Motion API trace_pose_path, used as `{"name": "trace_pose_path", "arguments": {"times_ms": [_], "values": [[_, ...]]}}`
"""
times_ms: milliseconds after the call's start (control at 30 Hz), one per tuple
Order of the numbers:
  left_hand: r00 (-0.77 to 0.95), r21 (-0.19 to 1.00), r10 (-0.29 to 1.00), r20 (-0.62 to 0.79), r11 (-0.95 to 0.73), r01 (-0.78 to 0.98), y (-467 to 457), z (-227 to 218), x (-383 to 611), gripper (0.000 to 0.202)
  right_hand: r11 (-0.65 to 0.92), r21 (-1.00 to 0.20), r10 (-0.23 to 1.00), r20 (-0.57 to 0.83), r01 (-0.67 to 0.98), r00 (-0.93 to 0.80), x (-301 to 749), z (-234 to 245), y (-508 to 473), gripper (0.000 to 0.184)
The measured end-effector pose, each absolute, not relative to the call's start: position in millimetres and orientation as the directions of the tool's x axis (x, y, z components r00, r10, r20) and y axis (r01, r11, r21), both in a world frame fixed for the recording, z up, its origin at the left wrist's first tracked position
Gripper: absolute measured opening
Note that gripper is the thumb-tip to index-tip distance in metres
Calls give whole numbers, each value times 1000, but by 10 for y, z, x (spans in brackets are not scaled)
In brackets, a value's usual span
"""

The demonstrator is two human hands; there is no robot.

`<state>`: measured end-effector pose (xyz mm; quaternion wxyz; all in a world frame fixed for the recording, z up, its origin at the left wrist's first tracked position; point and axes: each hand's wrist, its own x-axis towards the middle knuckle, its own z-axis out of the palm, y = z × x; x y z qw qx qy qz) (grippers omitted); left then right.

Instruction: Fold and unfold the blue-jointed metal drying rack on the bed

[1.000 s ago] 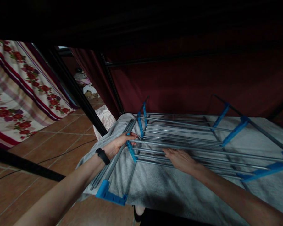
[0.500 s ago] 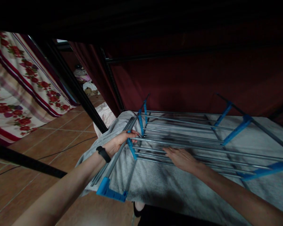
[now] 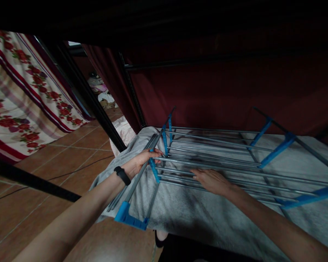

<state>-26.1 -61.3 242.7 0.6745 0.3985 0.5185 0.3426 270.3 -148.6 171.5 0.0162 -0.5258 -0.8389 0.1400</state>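
Note:
A metal drying rack with blue plastic joints (image 3: pixel 278 150) lies across the grey blanket (image 3: pixel 177 211). My left hand (image 3: pixel 143 159), with a black wristband (image 3: pixel 122 176), is closed around the rack's left end, where a blue joint meets the side tube and a long rod. My right hand (image 3: pixel 211 181) lies over the front rods near the middle, its fingers bent round a rod; the fingertips are partly hidden. Several loose grey rods (image 3: pixel 119 198) lie on the blanket, beside the left side tube.
A black metal bed frame (image 3: pixel 104 116) surrounds the blanket, with a dark red curtain (image 3: pixel 224 98) behind it. Flowered fabric (image 3: pixel 35 105) hangs at the left. A dark cable (image 3: pixel 71 171) runs over the tiled floor (image 3: pixel 82 156). A foot (image 3: pixel 161 238) shows below.
The view has shifted slightly. Both hands keep nearly the same places on the rack, which has not visibly moved on the blanket.

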Motion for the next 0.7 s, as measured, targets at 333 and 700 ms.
{"name": "trace_pose_path", "arguments": {"times_ms": [333, 700], "values": [[234, 897, 881, -411, 437, -70, -581, 2410, -256, 21, 367, -278, 895, -155, 888, -418, 2682, 1764, -1496, 42], [226, 894, 881, -415, 441, -81, -595, 2387, -244, 20, 297, -517, 860, -220, 803, -460, 2778, 1688, -1306, 44]]}}
